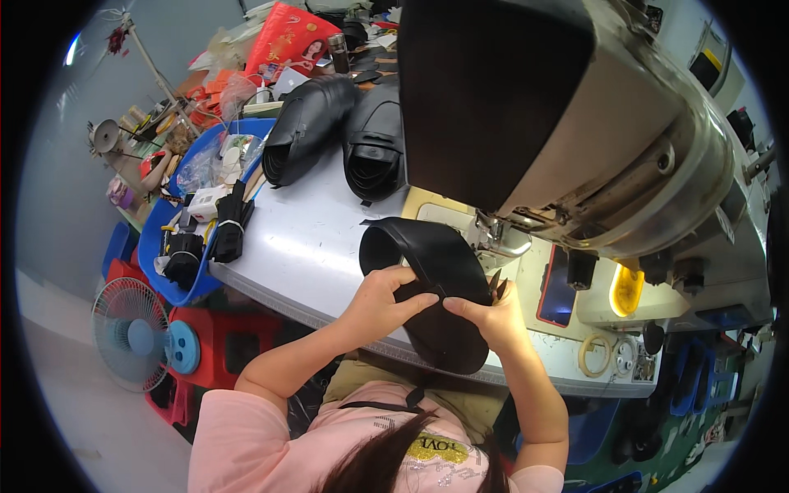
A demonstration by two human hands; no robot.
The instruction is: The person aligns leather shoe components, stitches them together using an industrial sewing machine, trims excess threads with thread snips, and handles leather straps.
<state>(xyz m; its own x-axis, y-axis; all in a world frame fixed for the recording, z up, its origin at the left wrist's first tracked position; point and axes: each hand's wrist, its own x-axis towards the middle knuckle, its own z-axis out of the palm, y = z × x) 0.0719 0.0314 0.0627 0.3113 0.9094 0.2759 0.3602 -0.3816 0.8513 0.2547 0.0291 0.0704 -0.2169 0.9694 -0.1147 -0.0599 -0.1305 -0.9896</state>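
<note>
A curved black leather shoe upper (440, 255) is held in front of me, close to the presser foot (503, 238) of a sewing machine (567, 164). My left hand (380, 302) grips it from the left, thumb on the near face and fingers partly inside its opening. On the right, my right hand (486, 316) pinches it, its thumb almost meeting the left one at a seam. Small dark pointed tips (498, 284) show by the right fingers, perhaps thread snips; I cannot tell for sure. The right fingers behind the leather are hidden.
Nested black uppers (308, 123) lie in stacks at the table's back. Blue baskets (148, 246) hold bundled black pieces and small items at left. A phone (557, 287) and a ring (593, 355) rest at right. A fan (131, 333) and red stool (209, 361) stand below left.
</note>
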